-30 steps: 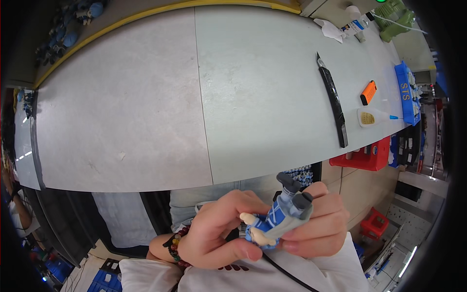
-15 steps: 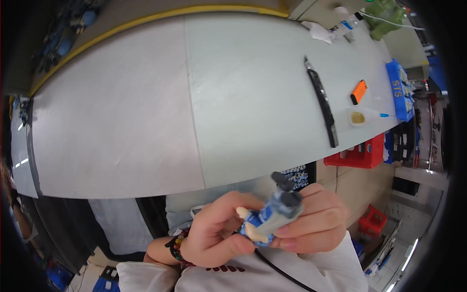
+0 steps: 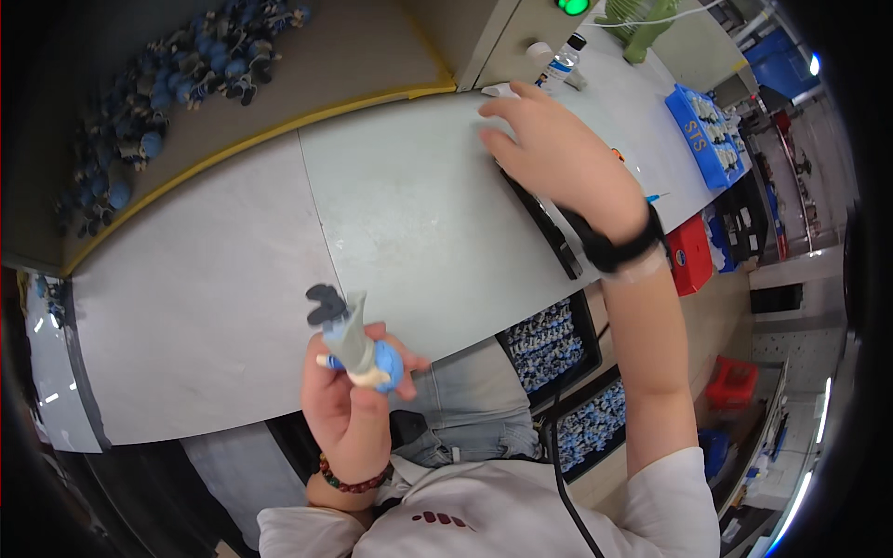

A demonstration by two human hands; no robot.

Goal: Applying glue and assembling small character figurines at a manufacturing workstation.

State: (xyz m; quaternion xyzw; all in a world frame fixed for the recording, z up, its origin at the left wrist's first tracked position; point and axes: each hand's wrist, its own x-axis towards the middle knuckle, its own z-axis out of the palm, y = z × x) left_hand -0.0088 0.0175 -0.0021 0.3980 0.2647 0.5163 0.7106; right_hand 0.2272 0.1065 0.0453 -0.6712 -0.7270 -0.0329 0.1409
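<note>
Upside down in my left hand (image 3: pixel 346 414) is a small toy figurine (image 3: pixel 348 342) with a blue head, a grey cape and dark grey feet pointing up. My fingers and thumb grip it around the head end, just past the table's front edge. Over the table (image 3: pixel 400 223), my right hand (image 3: pixel 549 139) reaches forward with fingers apart and nothing visible in them. Beneath that wrist lies a black utility knife (image 3: pixel 564 249), partly covered. An orange lighter (image 3: pixel 618 154) barely shows past the hand. White tissue (image 3: pixel 500 90) is just beyond my fingertips.
Several figurines (image 3: pixel 219 56) fill the shelf at back left. Bottles (image 3: pixel 561 65) and a green fan (image 3: pixel 642 33) stand at the back. A blue tray (image 3: pixel 693 139) is on the right. Black trays of figurines (image 3: pixel 549 346) and a red crate (image 3: pixel 693 256) sit below the table edge.
Both hands were together at the figurine. My right hand has let go and moved forward over the table; my left has moved left with the figurine. The view has shifted too.
</note>
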